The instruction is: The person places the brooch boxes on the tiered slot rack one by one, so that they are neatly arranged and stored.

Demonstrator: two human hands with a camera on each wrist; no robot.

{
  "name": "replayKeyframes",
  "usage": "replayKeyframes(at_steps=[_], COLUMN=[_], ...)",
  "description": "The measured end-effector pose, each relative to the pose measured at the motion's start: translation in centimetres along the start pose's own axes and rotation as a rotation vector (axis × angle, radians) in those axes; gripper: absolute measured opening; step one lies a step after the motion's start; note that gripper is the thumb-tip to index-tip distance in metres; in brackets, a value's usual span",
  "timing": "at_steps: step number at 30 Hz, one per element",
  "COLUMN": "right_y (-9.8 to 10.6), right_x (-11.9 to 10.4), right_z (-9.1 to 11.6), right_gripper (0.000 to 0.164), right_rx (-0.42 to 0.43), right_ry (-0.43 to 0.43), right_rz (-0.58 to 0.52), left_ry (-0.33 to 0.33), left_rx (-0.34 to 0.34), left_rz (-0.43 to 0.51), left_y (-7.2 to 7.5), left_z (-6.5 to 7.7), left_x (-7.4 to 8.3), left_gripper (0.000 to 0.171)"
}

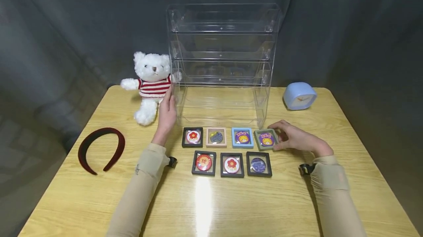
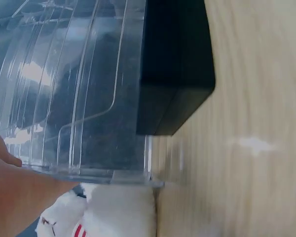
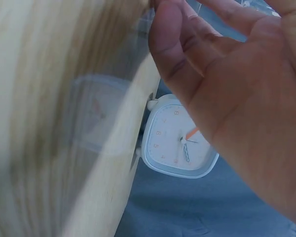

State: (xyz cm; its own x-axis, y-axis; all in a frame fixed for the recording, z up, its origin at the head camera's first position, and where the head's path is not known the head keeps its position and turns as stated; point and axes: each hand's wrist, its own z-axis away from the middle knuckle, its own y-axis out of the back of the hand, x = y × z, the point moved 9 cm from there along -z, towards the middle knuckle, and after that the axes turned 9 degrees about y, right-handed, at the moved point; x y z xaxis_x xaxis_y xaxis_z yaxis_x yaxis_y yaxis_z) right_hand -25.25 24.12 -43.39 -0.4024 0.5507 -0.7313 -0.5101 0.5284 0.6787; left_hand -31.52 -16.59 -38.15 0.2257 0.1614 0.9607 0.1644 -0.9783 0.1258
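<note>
My right hand [image 1: 295,138] pinches the right side of a green-rimmed badge frame [image 1: 266,139], which holds a purple badge with a yellow bear and sits slightly turned on the table. In the right wrist view the frame is hidden beyond the fingers. My left hand [image 1: 167,116] rests against the left side of a clear plastic display rack [image 1: 220,31], fingers extended along it. In a row with the green frame lie a blue frame [image 1: 242,137], a pink frame [image 1: 216,137] and a black frame [image 1: 192,137]. Nearer me is a second row of black frames [image 1: 232,165].
A white teddy bear [image 1: 153,86] in a striped sweater sits at the rack's left, partly behind it. A dark red headband [image 1: 101,149] lies on the left of the wooden table [image 1: 257,207]. A blue clock [image 1: 299,96] stands at the back right, before dark curtains.
</note>
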Motion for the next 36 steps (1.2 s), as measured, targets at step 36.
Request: replayKeyframes(at_steps=[36], right_y=[4.2], right_x=[-3.0], right_z=[1.5], right_gripper=[0.01], right_rx=[0.301], right_ry=[0.089], right_rz=[0.049], left_ry=[-0.028], left_rx=[0.083], left_rz=[-0.202], left_y=[0.2], left_z=[0.5], left_x=[0.3], left_gripper=[0.05])
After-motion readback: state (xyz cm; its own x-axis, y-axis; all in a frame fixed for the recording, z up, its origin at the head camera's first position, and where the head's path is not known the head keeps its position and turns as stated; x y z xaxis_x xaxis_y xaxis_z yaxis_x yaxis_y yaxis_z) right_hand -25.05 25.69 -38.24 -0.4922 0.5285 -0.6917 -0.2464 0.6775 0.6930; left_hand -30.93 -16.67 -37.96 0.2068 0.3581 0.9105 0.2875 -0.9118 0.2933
